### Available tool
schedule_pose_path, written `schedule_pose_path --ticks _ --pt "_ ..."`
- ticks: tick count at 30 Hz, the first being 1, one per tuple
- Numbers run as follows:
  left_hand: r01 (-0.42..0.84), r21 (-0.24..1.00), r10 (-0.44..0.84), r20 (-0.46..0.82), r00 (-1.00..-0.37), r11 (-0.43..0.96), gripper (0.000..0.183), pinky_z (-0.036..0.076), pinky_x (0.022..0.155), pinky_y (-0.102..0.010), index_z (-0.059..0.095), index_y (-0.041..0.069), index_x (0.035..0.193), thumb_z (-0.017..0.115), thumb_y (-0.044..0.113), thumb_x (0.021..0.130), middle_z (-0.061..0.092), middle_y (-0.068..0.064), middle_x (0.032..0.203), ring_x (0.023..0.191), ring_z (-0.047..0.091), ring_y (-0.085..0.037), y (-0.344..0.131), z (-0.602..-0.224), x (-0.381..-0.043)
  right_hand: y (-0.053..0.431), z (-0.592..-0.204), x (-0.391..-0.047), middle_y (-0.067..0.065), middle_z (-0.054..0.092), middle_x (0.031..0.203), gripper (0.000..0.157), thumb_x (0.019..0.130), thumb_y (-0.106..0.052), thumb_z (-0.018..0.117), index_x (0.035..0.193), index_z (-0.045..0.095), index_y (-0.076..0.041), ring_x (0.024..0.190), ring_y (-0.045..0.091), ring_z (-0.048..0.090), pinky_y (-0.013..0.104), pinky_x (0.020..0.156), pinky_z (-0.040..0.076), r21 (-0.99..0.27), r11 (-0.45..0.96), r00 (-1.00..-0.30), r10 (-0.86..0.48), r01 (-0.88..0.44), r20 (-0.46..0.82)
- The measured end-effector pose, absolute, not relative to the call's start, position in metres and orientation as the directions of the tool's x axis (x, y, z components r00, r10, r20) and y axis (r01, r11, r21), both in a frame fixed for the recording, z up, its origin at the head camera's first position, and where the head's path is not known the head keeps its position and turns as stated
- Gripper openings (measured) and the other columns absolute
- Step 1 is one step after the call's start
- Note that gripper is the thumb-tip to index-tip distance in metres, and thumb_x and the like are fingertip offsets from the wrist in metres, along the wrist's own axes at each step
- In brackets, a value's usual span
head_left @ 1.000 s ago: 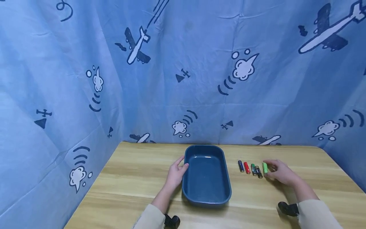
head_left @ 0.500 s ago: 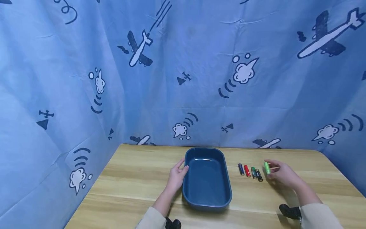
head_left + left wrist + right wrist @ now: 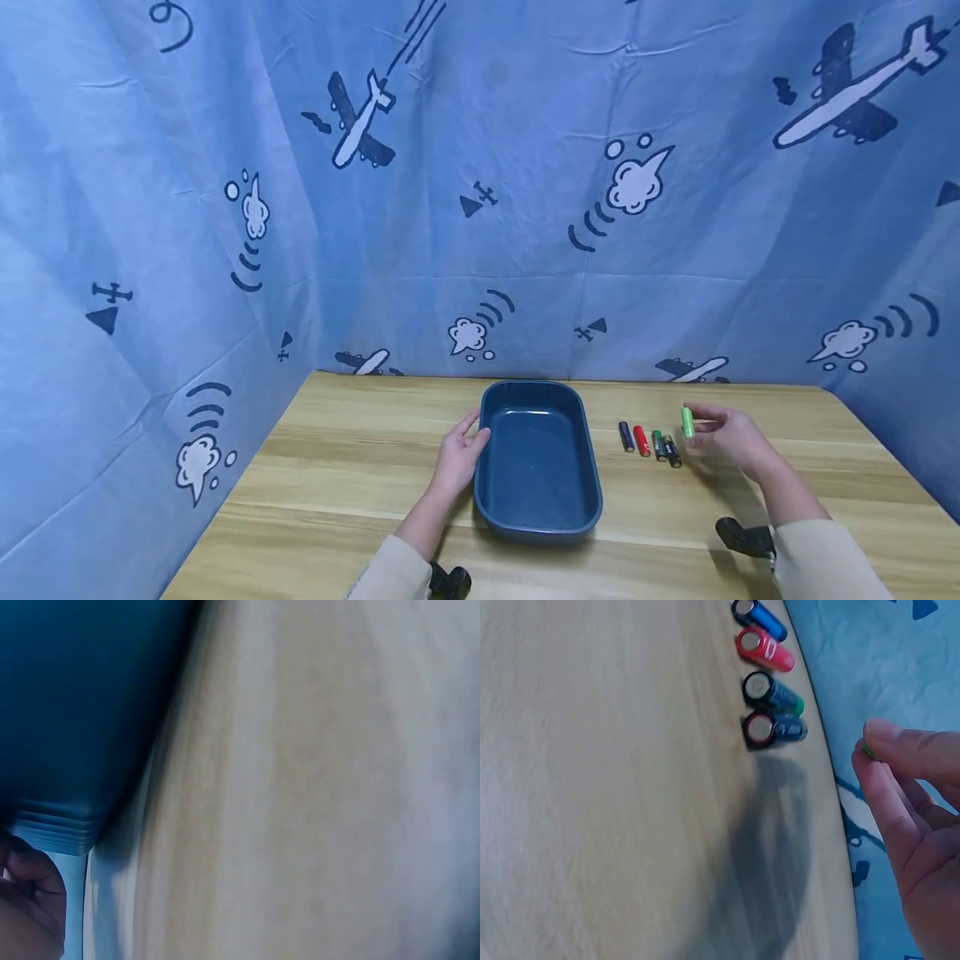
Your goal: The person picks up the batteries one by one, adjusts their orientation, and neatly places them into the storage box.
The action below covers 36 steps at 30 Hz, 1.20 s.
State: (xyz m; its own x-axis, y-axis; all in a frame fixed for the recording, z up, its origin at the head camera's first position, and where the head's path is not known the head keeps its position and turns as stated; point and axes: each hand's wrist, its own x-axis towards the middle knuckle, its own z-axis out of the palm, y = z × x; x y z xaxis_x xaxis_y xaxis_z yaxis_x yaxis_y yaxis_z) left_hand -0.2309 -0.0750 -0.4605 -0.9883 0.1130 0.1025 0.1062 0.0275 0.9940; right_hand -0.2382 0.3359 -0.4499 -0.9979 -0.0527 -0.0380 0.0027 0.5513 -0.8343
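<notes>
A light-green battery (image 3: 687,422) is pinched between the thumb and fingers of my right hand (image 3: 731,439), raised off the table. In the right wrist view only a sliver of that battery (image 3: 870,751) shows between the fingertips. To its left several batteries lie in a loose row: a dark blue one (image 3: 626,436), a red one (image 3: 642,441), a dark one with a green end (image 3: 659,446) and a black one (image 3: 672,451). My left hand (image 3: 457,454) grips the left rim of a deep blue rectangular plastic bin (image 3: 538,467), thumb over the edge.
The wooden table (image 3: 337,467) carries the bin in its middle, with the battery row to the right. A blue curtain (image 3: 420,250) printed with airplanes hangs behind the table and along its sides. A dark wrist-camera mount (image 3: 742,537) sits under the right forearm.
My right hand has lifted the green battery off the table, slightly up and away from the row. My left hand stays on the bin's rim. The head view has shifted slightly.
</notes>
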Motion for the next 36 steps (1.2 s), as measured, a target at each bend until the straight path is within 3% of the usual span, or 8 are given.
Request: schedule_pose_path --ticks 5,8,12,16,21,24,30,36 --pt "0.100 0.994 0.109 0.095 -0.989 0.039 0.046 0.055 0.062 -0.039 0.039 -0.009 0.135 0.051 0.008 0.094 0.063 -0.031 0.075 0.072 0.064 -0.041 -0.074 -0.461 -0.230 0.331 -0.446 -0.241 0.034 0.051 0.121 0.069 0.077 0.002 0.068 0.136 0.034 0.010 0.101 0.033 0.058 0.036 0.081 0.051 -0.840 0.542 -0.998 -0.036 0.031 -0.060" --pt "0.091 0.995 0.111 0.087 -0.990 0.032 0.046 0.054 0.068 -0.046 0.038 -0.009 0.136 0.050 0.007 0.095 0.061 -0.036 0.082 0.079 0.060 -0.049 -0.074 -0.461 -0.230 0.326 -0.444 -0.243 0.032 0.051 0.122 0.070 0.078 -0.001 0.069 0.138 0.034 0.007 0.106 0.037 0.056 0.052 0.092 0.041 -0.845 0.533 -0.997 -0.036 0.045 -0.075" --pt "0.082 0.996 0.111 0.079 -0.991 0.030 0.046 0.054 0.069 -0.046 0.038 -0.008 0.136 0.050 0.007 0.095 0.061 -0.036 0.085 0.082 0.060 -0.049 -0.074 -0.460 -0.230 0.318 -0.440 -0.245 0.030 0.049 0.125 0.071 0.078 -0.003 0.069 0.139 0.033 0.006 0.112 0.039 0.052 0.062 0.096 0.028 -0.867 0.495 -0.996 -0.038 0.057 -0.087" --pt "0.079 0.997 0.109 0.076 -0.991 0.027 0.046 0.054 0.068 -0.045 0.038 -0.008 0.136 0.051 0.009 0.095 0.062 -0.035 0.085 0.081 0.061 -0.048 -0.075 -0.460 -0.231 0.311 -0.435 -0.247 0.030 0.047 0.128 0.072 0.079 -0.004 0.069 0.140 0.031 0.006 0.109 0.028 0.057 0.060 0.099 0.029 -0.895 0.444 -0.995 -0.063 0.042 -0.078" --pt "0.073 0.997 0.105 0.069 -0.992 0.037 0.046 0.055 0.063 -0.037 0.039 -0.007 0.136 0.051 0.008 0.094 0.062 -0.034 0.080 0.077 0.062 -0.046 -0.074 -0.460 -0.230 0.305 -0.433 -0.247 0.031 0.041 0.133 0.072 0.080 -0.007 0.070 0.140 0.031 0.007 0.097 0.007 0.059 0.038 0.093 0.045 -0.913 0.408 -0.995 -0.090 0.008 -0.049" --pt "0.072 0.997 0.103 0.067 -0.992 0.041 0.046 0.055 0.063 -0.036 0.039 -0.007 0.136 0.051 0.008 0.094 0.061 -0.034 0.079 0.077 0.062 -0.046 -0.074 -0.460 -0.229 0.301 -0.431 -0.247 0.032 0.039 0.134 0.074 0.080 -0.008 0.071 0.140 0.030 0.007 0.094 0.000 0.057 0.029 0.087 0.048 -0.930 0.368 -0.994 -0.099 0.002 -0.041" --pt "0.067 0.996 0.098 0.062 -0.993 0.051 0.046 0.055 0.062 -0.034 0.039 -0.007 0.136 0.051 0.009 0.094 0.061 -0.033 0.077 0.074 0.063 -0.043 -0.074 -0.459 -0.228 0.290 -0.425 -0.249 0.033 0.039 0.133 0.075 0.080 -0.007 0.071 0.140 0.029 0.008 0.095 0.002 0.058 0.025 0.085 0.048 -0.948 0.318 -0.993 -0.110 0.001 -0.038" --pt "0.060 0.997 0.108 0.056 -0.993 0.041 0.046 0.055 0.059 -0.033 0.038 -0.007 0.137 0.051 0.009 0.095 0.061 -0.035 0.077 0.070 0.063 -0.043 -0.075 -0.459 -0.228 0.282 -0.422 -0.252 0.030 0.041 0.134 0.075 0.080 -0.009 0.070 0.141 0.029 0.005 0.103 0.012 0.059 0.037 0.094 0.044 -0.939 0.345 -0.994 -0.105 0.003 -0.042"
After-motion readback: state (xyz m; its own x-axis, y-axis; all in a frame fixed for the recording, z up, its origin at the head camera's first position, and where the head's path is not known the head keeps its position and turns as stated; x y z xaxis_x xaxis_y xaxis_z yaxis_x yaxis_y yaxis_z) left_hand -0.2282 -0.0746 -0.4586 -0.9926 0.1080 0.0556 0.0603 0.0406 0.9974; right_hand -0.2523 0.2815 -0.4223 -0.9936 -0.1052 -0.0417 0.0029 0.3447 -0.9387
